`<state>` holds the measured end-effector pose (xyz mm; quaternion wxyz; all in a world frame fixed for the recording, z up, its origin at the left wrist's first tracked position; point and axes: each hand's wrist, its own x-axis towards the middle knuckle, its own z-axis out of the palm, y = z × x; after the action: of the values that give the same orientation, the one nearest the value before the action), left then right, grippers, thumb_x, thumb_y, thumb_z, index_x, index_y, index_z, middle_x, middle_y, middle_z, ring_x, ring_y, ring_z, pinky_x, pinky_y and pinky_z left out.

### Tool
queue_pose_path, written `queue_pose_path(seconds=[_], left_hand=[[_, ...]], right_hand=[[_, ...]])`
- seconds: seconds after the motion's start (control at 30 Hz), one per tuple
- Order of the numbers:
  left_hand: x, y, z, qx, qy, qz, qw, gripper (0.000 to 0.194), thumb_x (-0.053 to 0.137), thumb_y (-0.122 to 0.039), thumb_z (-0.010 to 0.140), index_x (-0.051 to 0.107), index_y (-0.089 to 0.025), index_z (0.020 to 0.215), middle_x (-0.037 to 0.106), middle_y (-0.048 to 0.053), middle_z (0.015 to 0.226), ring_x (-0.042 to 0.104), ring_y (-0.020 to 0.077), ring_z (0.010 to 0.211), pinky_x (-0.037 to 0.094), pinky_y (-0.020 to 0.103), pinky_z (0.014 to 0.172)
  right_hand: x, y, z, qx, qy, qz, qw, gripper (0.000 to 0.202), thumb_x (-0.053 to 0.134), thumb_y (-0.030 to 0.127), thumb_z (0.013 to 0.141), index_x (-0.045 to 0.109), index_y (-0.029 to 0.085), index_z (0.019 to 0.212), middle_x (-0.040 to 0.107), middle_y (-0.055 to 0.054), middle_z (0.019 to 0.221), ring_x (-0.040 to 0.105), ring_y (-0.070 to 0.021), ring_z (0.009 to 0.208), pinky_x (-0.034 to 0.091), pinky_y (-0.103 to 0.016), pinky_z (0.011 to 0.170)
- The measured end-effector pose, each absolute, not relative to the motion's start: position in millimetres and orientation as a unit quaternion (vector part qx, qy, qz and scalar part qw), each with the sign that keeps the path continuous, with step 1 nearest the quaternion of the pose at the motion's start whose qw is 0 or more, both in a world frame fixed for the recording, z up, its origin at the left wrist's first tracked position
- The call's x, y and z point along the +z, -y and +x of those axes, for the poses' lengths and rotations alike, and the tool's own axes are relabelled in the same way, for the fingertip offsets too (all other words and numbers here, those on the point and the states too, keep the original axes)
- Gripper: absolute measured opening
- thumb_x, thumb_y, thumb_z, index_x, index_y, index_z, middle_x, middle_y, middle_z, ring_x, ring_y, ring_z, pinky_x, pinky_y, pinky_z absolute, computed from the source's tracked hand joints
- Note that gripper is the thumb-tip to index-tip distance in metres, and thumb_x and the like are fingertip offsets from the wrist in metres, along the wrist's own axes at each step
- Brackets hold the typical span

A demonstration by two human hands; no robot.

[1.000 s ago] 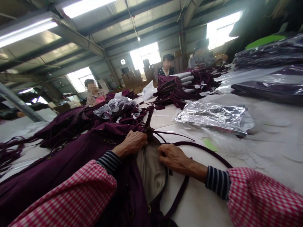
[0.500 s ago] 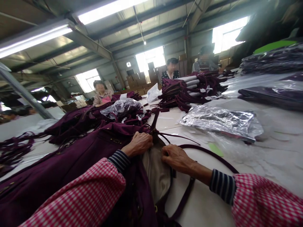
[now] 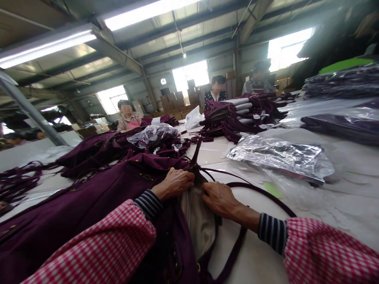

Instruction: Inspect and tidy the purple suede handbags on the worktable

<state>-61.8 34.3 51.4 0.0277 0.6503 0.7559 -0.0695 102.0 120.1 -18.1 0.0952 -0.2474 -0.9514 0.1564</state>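
Overhead, strip lights (image 3: 142, 12); below, white table (image 3: 260, 252).

Both arms in loose oversleeves, pink-and-white gingham check (small squares, puffed at elastic ends). Beneath, navy cuffs with thin white stripes, snug at wrists. Left hand (image 3: 174, 184) and right hand (image 3: 219, 198) bare: no gloves, rings, watch.

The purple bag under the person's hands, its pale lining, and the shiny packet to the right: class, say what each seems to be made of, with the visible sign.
Purple bag: seems a matte suede-like fabric or faux leather; no gloss, soft folds. Pale lining: probably woven beige cloth; dull and creased. Shiny packet: clear plastic film, glossy, with crinkled white glare.
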Motion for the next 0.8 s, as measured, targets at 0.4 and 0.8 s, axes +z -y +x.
queue_pose_path(seconds=[0.4, 0.8], left_hand=[[56.5, -39.7, -62.9, 0.023, -0.754, 0.648, 0.104, 0.022, 0.058, -0.011, 0.07, 0.071, -0.024, 0.083, 0.072, -0.001, 0.088, 0.062, 0.023, 0.094, 0.036, 0.036, 0.089], [43.5, -22.6, -50.3, 0.323, -0.75, 0.555, 0.156, 0.011, 0.066, -0.023, 0.066, 0.067, -0.015, 0.074, 0.063, -0.001, 0.069, 0.055, 0.0137, 0.066, 0.04, 0.023, 0.06]], right_hand=[[-28.0, -111.6, 103.6, 0.142, 0.948, -0.249, 0.136, 0.016, 0.051, 0.024, 0.094, 0.066, 0.02, 0.099, 0.076, -0.01, 0.091, 0.071, -0.0259, 0.085, 0.035, -0.032, 0.068], [-26.8, -117.1, 85.0, 0.537, 0.79, -0.151, 0.255, 0.019, 0.058, 0.032, 0.078, 0.067, 0.017, 0.071, 0.064, -0.002, 0.07, 0.059, -0.0196, 0.073, 0.04, -0.027, 0.063]])
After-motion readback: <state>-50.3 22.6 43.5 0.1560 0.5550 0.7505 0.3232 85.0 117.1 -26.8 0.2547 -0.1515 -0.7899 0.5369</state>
